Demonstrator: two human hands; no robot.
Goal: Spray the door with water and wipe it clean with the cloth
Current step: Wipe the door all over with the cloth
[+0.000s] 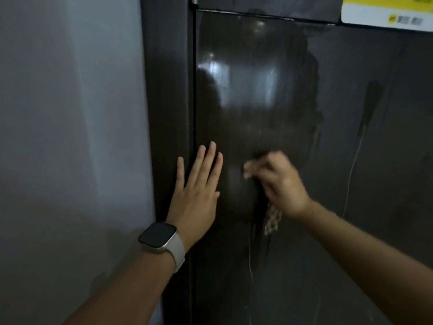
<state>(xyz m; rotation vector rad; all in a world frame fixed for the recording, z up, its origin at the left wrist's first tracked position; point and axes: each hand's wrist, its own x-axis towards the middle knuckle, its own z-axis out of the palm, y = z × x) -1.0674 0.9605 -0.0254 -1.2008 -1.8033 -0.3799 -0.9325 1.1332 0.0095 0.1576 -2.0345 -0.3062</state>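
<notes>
Dark door frame (pixel 168 95) runs top to bottom as a vertical strip; grey wall (pixel 70 113) lies left of the frame, plain and dim. Metal hinge pin (pixel 194 0) sits at the frame's right edge near the very top, and a yellow-and-white sticker (pixel 386 12), print blurred and unreadable, is well right of the frame at the upper corner. Smartwatch (pixel 157 234) with dark square face and pale strap shows low down, overlapping the frame's lower part.
</notes>
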